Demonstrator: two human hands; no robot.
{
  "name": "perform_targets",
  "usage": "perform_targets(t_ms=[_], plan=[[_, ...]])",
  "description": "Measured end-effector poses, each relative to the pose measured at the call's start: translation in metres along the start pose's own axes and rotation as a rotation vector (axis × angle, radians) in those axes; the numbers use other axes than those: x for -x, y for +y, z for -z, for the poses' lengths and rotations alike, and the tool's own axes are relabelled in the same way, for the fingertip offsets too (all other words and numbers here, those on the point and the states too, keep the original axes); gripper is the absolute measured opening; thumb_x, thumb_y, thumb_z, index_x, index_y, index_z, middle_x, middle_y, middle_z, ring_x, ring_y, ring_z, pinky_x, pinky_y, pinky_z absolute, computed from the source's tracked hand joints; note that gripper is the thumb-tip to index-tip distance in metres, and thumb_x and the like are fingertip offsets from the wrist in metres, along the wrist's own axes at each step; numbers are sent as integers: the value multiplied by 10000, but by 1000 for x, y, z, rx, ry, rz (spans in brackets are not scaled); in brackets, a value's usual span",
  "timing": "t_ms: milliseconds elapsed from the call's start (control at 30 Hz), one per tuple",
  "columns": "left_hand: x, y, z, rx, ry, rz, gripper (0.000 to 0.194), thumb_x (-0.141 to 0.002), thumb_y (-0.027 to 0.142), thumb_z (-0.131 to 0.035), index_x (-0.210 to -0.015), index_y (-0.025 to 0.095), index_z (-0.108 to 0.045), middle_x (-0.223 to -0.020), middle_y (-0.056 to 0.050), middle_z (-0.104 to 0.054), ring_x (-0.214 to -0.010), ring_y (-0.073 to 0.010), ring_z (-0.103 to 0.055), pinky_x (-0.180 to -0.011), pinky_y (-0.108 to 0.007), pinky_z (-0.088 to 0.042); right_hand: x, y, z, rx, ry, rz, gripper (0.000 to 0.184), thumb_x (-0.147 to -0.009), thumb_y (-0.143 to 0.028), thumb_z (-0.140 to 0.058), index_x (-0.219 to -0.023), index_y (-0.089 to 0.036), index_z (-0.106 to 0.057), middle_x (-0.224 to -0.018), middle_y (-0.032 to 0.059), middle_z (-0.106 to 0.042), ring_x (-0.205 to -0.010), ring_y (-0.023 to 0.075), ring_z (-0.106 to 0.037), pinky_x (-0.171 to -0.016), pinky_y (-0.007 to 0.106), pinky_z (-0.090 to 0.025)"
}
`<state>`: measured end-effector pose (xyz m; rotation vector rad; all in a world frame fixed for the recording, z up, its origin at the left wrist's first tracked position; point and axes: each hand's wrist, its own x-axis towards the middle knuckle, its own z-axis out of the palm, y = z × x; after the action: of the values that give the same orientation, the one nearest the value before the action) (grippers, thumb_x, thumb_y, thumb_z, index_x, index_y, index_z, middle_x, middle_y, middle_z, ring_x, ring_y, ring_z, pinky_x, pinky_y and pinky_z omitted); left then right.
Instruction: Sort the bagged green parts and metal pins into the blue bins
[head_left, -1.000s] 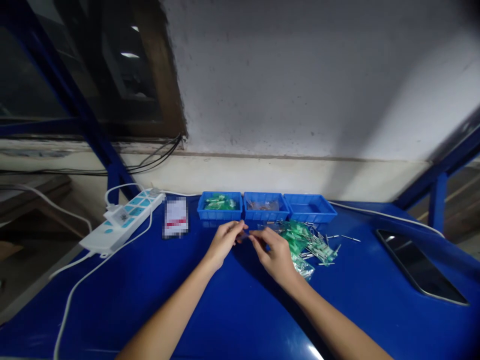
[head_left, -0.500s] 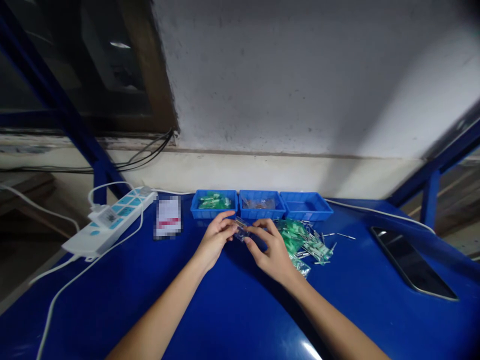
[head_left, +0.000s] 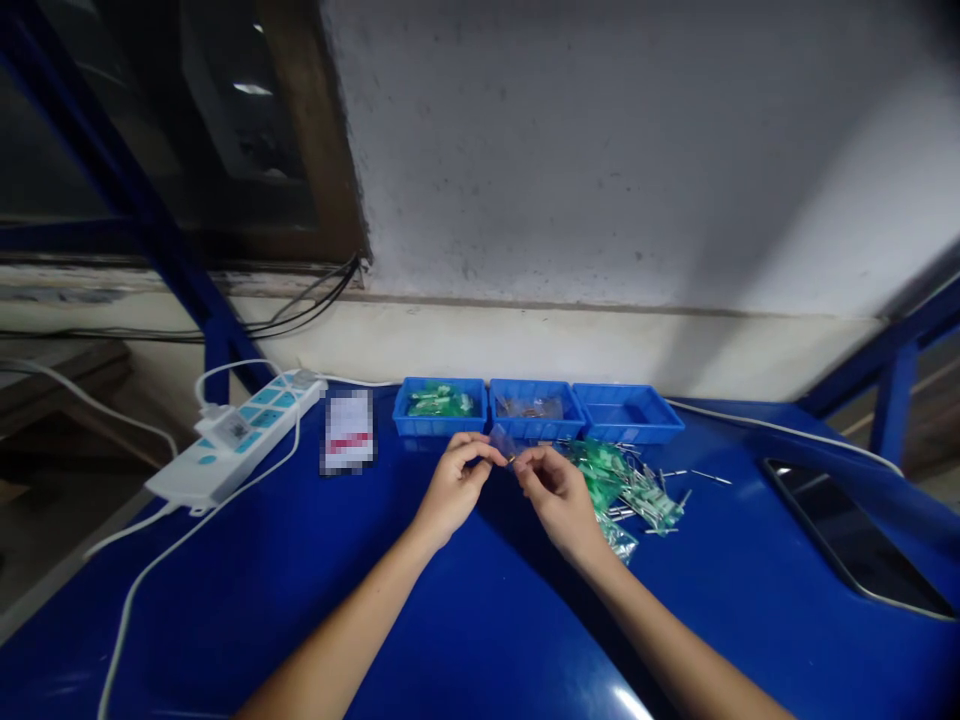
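"Head view: where's the clear bag (head_left: pixel 501 438)?"
"Six o'clock, just below centre; left hand (head_left: pixel 454 490) pinching it from eight, right hand (head_left: pixel 559 492) from four."
"How would it handle?"
"Light, soft, slippery, I'd guess; best gripped by the edges."
"Any writing?"
"None legible; the pale card (head_left: pixel 349 428) at nine o'clock is pixelated."

The scene is dimly lit. A broad, soft-edged shadow is cast across the right of the grey plaster wall (head_left: pixel 562 150). White glare is thrown back by the glossy blue tabletop (head_left: pixel 450 620) near the bottom edge. A pale light patch is shown in the dark, brown-framed glass window (head_left: pixel 225 150). The white rectangular card (head_left: pixel 348 415) is pixelated; the small clear plastic bag (head_left: pixel 501 438) is blurred. The outer edges are stretched.
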<state>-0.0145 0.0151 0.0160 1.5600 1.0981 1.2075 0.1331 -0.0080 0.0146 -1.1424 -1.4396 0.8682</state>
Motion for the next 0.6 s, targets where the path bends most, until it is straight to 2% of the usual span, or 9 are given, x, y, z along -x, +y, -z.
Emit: perform_targets(t_ms=[100, 167, 267, 333, 400, 467, 600], plan=[[0, -3, 1, 53, -58, 82, 120, -773, 231, -562, -784, 187, -674, -935, -44, -576, -919, -183, -539, -784, -283, -411, 1, 0, 3, 183, 1, 108, 165, -853, -324, -498, -813, -181, -570, -653, -4, -554, -548, 111, -471, -516, 219, -372], [0, -5, 2, 99, -86, 183, 260, -828, 367, -505, -778, 175, -674, -801, -35, -599, -744, -150, -537, -657, -249, -397, 2, 0, 5, 337, -62, 209, 134, -864, -268, -482, -841, -193, -591, -701, 13, -582, -598, 129, -507, -567, 236, -395], [-2, -6, 4, 160, -92, 320, 480, -864, 521, -370, -802, 156, -676, -618, -20, -565, -542, -109, -452, -502, -221, -308, 3, 0, 6, 478, -178, 331, 169, -882, -217, -445, -886, -209, -613, -781, 44, -601, -689, 157, -551, -633, 260, -424], [-3, -5, 5, 184, -72, 346, 418, -830, 511, -453, -826, 150, -663, -602, -9, -557, -515, -99, -436, -489, -211, -296, 4, 1, 5, 495, -198, 354, 186, -889, -214, -434, -908, -215, -619, -806, 53, -603, -724, 166, -566, -659, 270, -442], [-3, -3, 5, 153, -36, 279, 287, -786, 424, -561, -832, 154, -647, -658, -9, -583, -564, -107, -475, -535, -212, -345, 4, 0, 4, 472, -187, 324, 173, -885, -243, -456, -915, -215, -624, -844, 57, -609, -762, 171, -578, -695, 279, -455], [-3, -2, 5, 46, -12, 135, 185, -786, 327, -577, -843, 166, -649, -765, -27, -613, -660, -129, -524, -619, -233, -401, 3, 0, 3, 421, -181, 243, 193, -885, -310, -469, -865, -206, -631, -837, 52, -611, -760, 168, -581, -700, 279, -456], [2, 0, 2, -238, -21, -169, 163, -806, 183, -535, -869, 202, -684, -959, -57, -554, -858, -164, -545, -745, -276, -447, -1, 1, 4, 202, -148, -18, 441, -919, -455, -342, -676, -177, -582, -652, 24, -576, -615, 142, -539, -588, 253, -423]])
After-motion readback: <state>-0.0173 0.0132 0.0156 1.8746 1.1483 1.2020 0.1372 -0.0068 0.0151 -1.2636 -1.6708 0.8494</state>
